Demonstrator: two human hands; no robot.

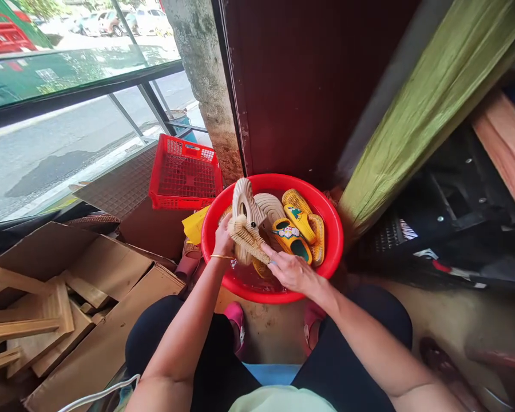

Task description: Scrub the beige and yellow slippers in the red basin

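Over a red plastic basin [335,252], my left hand [224,237] is closed around the side of a beige clog [243,200], tilted with its toe up. My right hand [294,270] grips a tan scrub brush [251,241] by its near end, with the index finger stretched along it. The brush's bristles lie against the clog's strap side. In the basin, yellow clogs with cartoon figures [286,232] rest beside another beige shoe [271,205] and some water [257,282].
A red plastic crate [184,197] stands beyond the basin on the left. Cardboard [111,269] and wooden pieces [34,329] lie at the lower left. A dark red panel [317,91] rises behind the basin, a green curtain [420,114] hangs right. My pink shoes [236,320] flank the basin's front.
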